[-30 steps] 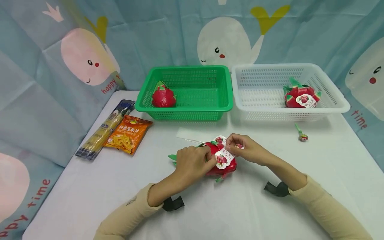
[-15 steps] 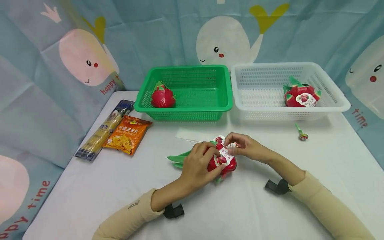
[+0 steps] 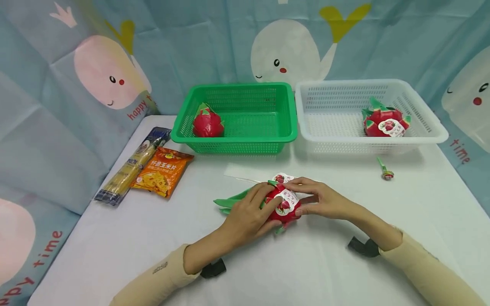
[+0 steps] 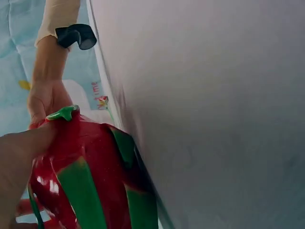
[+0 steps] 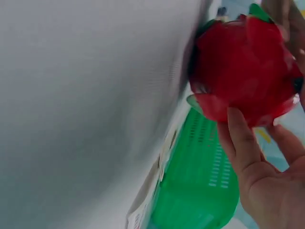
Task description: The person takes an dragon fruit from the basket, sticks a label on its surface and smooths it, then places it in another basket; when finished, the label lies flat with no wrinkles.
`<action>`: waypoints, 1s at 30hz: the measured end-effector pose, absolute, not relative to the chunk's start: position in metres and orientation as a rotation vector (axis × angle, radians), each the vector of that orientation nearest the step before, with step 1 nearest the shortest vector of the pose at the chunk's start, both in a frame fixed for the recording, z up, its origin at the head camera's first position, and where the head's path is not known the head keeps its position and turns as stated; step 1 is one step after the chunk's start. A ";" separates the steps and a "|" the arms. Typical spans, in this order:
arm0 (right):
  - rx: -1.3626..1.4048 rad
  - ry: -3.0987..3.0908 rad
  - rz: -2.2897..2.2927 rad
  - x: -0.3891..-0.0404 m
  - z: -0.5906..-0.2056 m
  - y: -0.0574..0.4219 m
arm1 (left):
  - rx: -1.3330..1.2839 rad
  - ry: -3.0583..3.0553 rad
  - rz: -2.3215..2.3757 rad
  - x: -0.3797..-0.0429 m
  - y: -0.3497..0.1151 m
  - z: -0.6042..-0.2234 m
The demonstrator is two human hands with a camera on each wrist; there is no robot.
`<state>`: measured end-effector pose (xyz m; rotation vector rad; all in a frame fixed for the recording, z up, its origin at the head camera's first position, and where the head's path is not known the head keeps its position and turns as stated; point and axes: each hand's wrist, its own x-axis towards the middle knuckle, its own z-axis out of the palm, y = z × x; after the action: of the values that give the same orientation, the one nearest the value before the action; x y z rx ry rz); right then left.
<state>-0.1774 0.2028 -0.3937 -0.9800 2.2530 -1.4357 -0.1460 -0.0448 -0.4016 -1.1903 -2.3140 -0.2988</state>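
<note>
A red dragon fruit (image 3: 281, 218) with long green leaf tips lies on the table between both hands. A white label sticker (image 3: 290, 199) with a fruit picture is on its upper side. My left hand (image 3: 246, 216) holds the fruit from the left, thumb low on the near side and one finger on the label. From the right, my right hand (image 3: 325, 203) holds its other end between thumb and fingers. In the right wrist view, the right fingertips touch the underside of the dragon fruit (image 5: 243, 71). The left wrist view shows its green leaves close up.
Behind the fruit lie a sheet of labels (image 3: 282, 177) and a pale strip (image 3: 245, 172). A green basket (image 3: 245, 139) and a white basket (image 3: 367, 139) each hold one dragon fruit. Pasta (image 3: 128, 170) and an orange snack bag (image 3: 162, 172) lie left, a lollipop (image 3: 386, 174) right.
The right hand has gone from pinching the label's edge to holding the fruit's right end. The label now lies on the fruit. The left hand has spread from a pinch to a hold over the fruit.
</note>
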 end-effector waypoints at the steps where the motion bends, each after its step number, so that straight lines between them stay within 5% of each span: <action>1: -0.986 2.273 -1.402 -0.175 -0.394 0.203 | -1.208 -2.287 -0.240 -0.147 -0.045 -0.403; 13: -1.542 2.699 -1.045 -0.161 -0.401 0.212 | -1.240 -2.129 -0.013 -0.149 -0.046 -0.408; 21: -1.301 2.546 -1.245 -0.164 -0.401 0.204 | -1.219 -2.265 -0.113 -0.151 -0.046 -0.404; 30: -1.433 2.684 -1.249 -0.164 -0.401 0.203 | -1.256 -2.211 -0.063 -0.152 -0.052 -0.406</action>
<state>-0.1641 0.2032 -0.4012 -1.4332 2.6843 -1.2487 -0.1516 -0.0517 -0.4059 -1.2560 -2.2110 -0.0633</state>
